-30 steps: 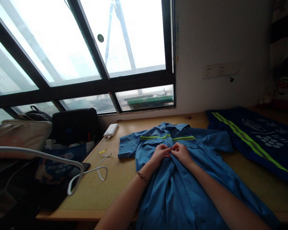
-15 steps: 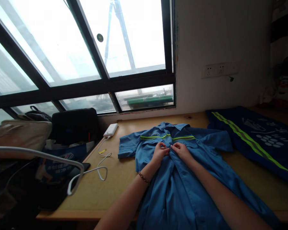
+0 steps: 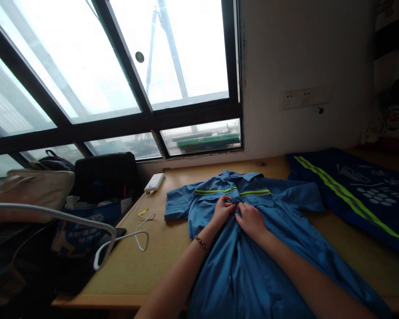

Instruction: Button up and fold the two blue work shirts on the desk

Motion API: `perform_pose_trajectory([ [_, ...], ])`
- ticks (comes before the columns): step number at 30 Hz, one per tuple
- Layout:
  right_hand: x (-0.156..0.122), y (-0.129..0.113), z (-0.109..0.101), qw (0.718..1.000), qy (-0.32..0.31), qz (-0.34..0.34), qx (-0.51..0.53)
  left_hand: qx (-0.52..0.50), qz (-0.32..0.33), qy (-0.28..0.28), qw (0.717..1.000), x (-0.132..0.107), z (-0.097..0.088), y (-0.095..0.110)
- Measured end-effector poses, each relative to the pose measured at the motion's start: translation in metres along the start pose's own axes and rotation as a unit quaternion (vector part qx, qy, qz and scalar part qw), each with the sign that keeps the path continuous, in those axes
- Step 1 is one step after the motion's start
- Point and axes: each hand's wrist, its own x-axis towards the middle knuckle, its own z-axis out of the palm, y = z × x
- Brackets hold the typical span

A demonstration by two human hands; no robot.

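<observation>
A blue short-sleeved work shirt with yellow-green stripes across the chest lies front up, its collar towards the window and its lower part hanging towards me. My left hand, with a beaded bracelet on the wrist, pinches the front opening just below the chest stripe. Right beside it, my right hand grips the other edge of the opening with bent fingers. The two hands almost touch at the middle of the shirt. Whatever lies between the fingertips, such as a button, is too small to make out.
The shirt lies on a wooden table. At right is a folded dark blue garment with a yellow-green stripe. A white power bank with a white cable is at left. Bags stand beyond the table's left edge, below the window.
My right hand has turned over and its fingers have curled in more at the shirt's opening. My left hand keeps its pinch in nearly the same place.
</observation>
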Motion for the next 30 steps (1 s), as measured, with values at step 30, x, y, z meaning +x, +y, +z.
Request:
perform_pose_trajectory([
  [30,0.007,0.023,-0.015,0.917,-0.12,0.213,0.317,0.159,0.061,0.007,0.985,0.071,-0.003,0.002],
])
